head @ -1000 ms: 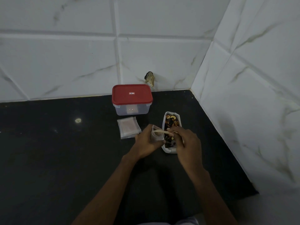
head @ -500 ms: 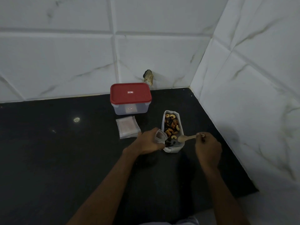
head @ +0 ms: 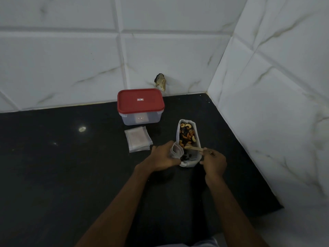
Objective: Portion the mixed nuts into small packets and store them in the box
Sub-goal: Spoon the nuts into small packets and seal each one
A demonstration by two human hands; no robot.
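A white bag of mixed nuts [head: 188, 138] lies open on the black counter [head: 71, 175]. My left hand [head: 163, 157] holds a small clear packet [head: 176, 150] upright with its mouth open, right beside the bag's near left edge. My right hand [head: 213, 162] grips a wooden spoon [head: 195, 148] whose bowl dips into the nuts near the bag's front. A stack of flat empty packets [head: 138, 139] lies to the left of the bag. Behind them, against the wall, stands the clear box with a red lid [head: 140, 106], closed.
White marble-look tiled walls [head: 267, 104] meet in a corner at the back right of the counter. A chipped hole [head: 161, 82] shows in the tile just behind the box. The counter's right edge runs along the right wall.
My right hand swung the spoon away from the packet out to the right, then brought it back so its bowl now sits in the nuts. The left hand stayed put with the packet.
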